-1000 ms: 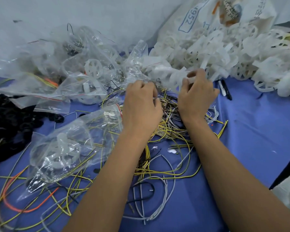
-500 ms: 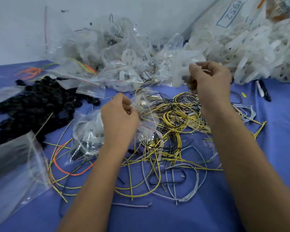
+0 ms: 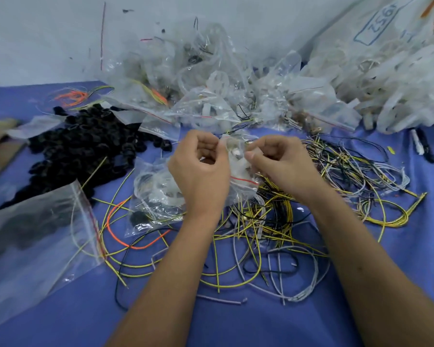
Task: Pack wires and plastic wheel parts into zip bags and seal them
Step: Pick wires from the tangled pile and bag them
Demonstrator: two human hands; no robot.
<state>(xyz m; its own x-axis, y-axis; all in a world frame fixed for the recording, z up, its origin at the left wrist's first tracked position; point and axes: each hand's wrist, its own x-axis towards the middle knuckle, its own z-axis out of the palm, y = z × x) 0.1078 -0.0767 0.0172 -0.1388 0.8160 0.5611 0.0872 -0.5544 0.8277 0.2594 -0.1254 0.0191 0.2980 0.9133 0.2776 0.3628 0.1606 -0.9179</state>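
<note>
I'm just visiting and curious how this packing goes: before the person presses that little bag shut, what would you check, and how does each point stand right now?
1. Both hands on the bag: ok. The left hand and right hand pinch the small zip bag at its top.
2. Bag holds parts: ok, pale pieces show inside.
3. Wires tucked fully inside: cannot tell.
4. Red zip strip lined up: cannot tell, the plastic is crumpled.
5. Room to set it down: ok, bare blue table nearby.
</note>
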